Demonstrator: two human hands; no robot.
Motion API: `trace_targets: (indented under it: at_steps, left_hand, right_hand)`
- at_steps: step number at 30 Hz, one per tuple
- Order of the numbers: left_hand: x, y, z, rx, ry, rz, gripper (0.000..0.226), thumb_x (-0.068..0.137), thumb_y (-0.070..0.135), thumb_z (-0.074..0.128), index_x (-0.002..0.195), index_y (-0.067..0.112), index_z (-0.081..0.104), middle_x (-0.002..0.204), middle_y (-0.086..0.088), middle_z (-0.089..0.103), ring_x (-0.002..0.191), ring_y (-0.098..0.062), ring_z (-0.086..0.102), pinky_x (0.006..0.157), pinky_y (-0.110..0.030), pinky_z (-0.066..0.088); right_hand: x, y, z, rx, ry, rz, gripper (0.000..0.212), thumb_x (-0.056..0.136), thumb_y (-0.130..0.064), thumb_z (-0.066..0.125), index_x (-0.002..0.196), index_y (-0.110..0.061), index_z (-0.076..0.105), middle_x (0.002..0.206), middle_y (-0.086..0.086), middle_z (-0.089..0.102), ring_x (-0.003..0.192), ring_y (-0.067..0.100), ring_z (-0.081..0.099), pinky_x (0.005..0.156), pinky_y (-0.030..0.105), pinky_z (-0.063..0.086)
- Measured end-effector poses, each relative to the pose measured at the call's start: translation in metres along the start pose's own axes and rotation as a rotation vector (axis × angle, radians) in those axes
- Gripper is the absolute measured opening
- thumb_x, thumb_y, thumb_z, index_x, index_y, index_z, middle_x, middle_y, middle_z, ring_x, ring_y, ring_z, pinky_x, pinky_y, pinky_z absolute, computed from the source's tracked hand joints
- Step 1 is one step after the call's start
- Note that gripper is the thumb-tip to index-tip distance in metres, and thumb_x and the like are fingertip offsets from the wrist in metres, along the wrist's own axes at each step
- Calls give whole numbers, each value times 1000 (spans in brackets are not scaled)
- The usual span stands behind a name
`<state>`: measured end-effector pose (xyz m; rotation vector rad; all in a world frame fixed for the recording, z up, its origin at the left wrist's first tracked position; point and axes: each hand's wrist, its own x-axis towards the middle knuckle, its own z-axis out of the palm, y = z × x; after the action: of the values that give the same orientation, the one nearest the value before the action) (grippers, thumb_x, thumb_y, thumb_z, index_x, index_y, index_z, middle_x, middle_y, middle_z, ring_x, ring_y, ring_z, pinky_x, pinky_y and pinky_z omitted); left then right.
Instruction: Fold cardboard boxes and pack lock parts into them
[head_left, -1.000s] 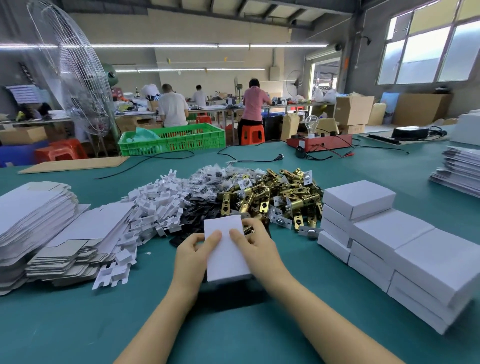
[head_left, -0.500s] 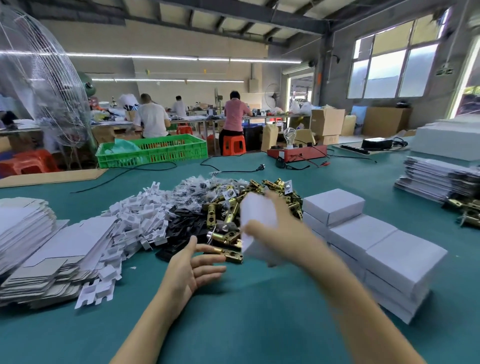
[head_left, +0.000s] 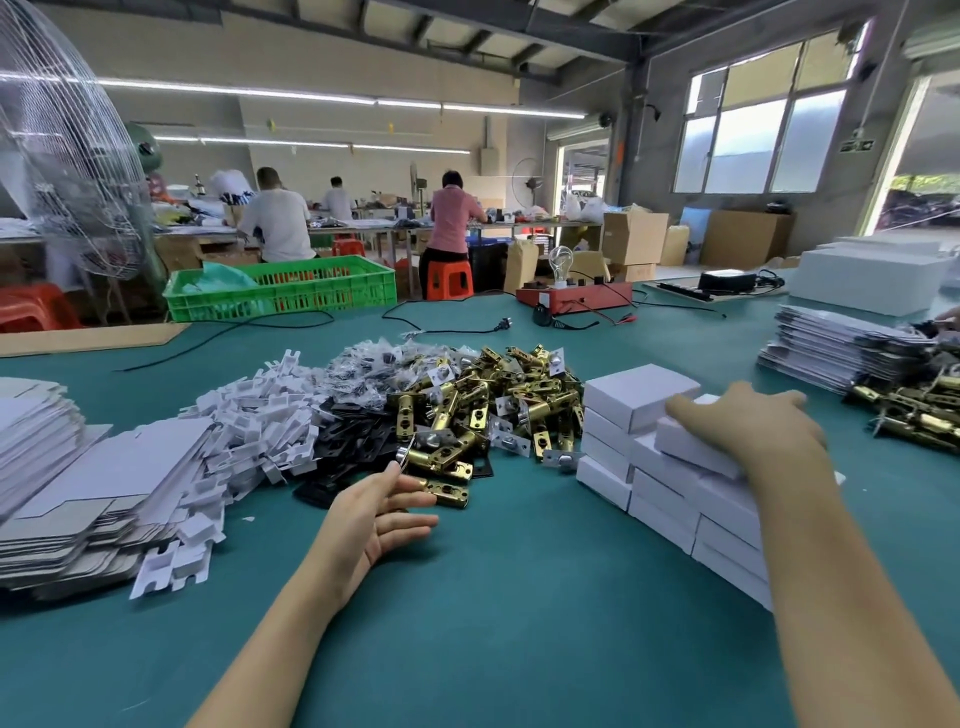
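My right hand (head_left: 748, 421) grips a closed white box (head_left: 691, 444) and holds it on top of the stack of closed white boxes (head_left: 670, 493) at the right. My left hand (head_left: 382, 512) hovers with relaxed, spread fingers and nothing in it, just in front of the pile of brass lock latches (head_left: 483, 410). Left of the latches lie black plates (head_left: 353, 441), white card inserts (head_left: 254, 421) and bagged small parts (head_left: 384, 364). Flat unfolded box blanks (head_left: 67, 483) are stacked at the far left.
The green table (head_left: 519, 597) carries a green crate (head_left: 291, 291), a red tester with a bulb (head_left: 571, 296), black cables (head_left: 441, 325), and more flat blanks (head_left: 836, 348) and latches (head_left: 914, 410) at the far right. Several people work at benches behind.
Both hands held the white box in front of me; my right hand carried it right onto the box stack. My left hand let go and stayed by the latch pile.
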<state>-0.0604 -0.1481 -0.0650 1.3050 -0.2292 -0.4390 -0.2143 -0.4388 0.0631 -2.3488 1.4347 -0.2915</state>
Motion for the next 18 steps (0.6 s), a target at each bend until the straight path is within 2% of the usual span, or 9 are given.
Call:
trace_targets:
  at_steps: [2,3,5,7,9,11,13,15,18]
  left_hand:
    - [0,-1,0,-8,-4,4,53,82,44,59,103,-4,62,94,-22,74,78,-35,74,57,-29,59]
    - [0,0,0,-8,-5,7,53,80,45,59,102,-3,62,94,-22,74,78,-35,74,57,-29,59]
    - [0,-1,0,-8,-13,15,53,78,45,60,101,-3,63,94,-22,74,78,-35,74,58,-29,59]
    - [0,-1,0,-8,-20,20,53,78,45,60,100,-3,62,93,-22,74,78,-35,74,58,-28,59]
    - [-1,0,1,-2,-25,22,52,79,44,60,100,-3,62,92,-22,74,78,-34,73,59,-28,59]
    - [-1,-1,1,3,-26,28,51,79,43,60,99,-3,63,91,-21,74,77,-33,73,59,-28,59]
    - [-2,-1,2,6,-26,32,51,79,43,60,99,-3,63,90,-22,74,77,-33,73,59,-28,59]
    - [-1,-2,1,11,-25,35,53,78,44,60,100,-4,62,91,-21,74,78,-32,73,61,-28,59]
    - [2,-2,0,13,-30,53,54,78,44,60,100,-4,63,90,-21,74,78,-32,73,62,-28,59]
  right_hand:
    - [1,-4,3,-38,-42,-31,75,89,-70,31,128,-9,48,127,23,42,114,32,41,62,32,32]
    - [2,-5,4,-51,-79,-63,80,85,-77,30,114,-7,55,117,20,51,116,31,39,59,32,32]
    - [3,-3,5,-65,-115,-143,78,77,-83,38,81,-6,55,78,10,63,108,29,36,58,33,33]
    - [-1,-1,5,-32,-108,-184,69,75,-77,51,68,-9,50,53,5,55,98,27,33,55,31,28]
    - [-6,-2,5,15,-82,-185,64,76,-72,57,69,-8,50,62,7,52,101,28,32,54,32,26]
    - [-5,-4,6,-6,-68,-188,64,79,-69,56,74,-6,51,69,7,50,111,32,32,62,34,30]
    - [-1,-5,6,-27,-56,-195,66,80,-68,56,89,-2,56,73,7,47,118,34,31,70,36,33]
    - [5,-4,9,8,-65,-182,68,81,-66,57,104,-2,54,75,6,44,122,34,30,68,36,33]
    - [10,-1,13,-7,-41,-114,80,78,-68,58,117,1,50,99,14,46,104,30,36,59,36,33]
